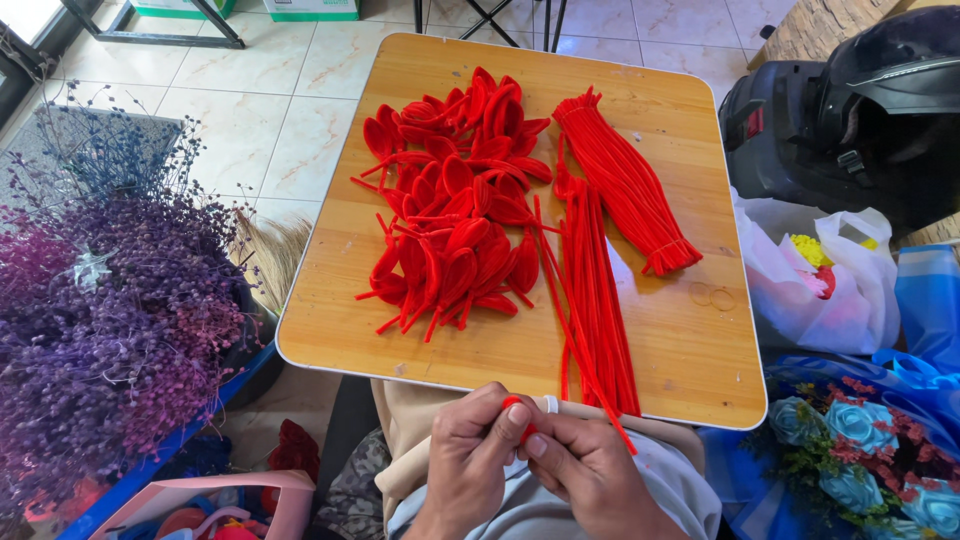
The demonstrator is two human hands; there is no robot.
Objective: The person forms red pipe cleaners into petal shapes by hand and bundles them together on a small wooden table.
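Observation:
My left hand [470, 450] and my right hand [585, 470] meet over my lap at the near edge of a small wooden table [670, 340]. Both pinch one red pipe cleaner [520, 425], bent between the fingertips, its free end slanting up to the right. On the table lies a heap of red pipe-cleaner loops shaped like petals [455, 210]. To the right of the heap lie loose straight red pipe cleaners [595, 290] and a tied bundle of them [625, 180].
Purple and blue dried flowers [110, 300] fill the left side. At right sit a black helmet [880, 90], a white plastic bag [830, 290] and blue artificial roses in blue wrapping [860, 430]. Two rubber bands [710, 296] lie on the table. A pink bag [230, 505] stands below left.

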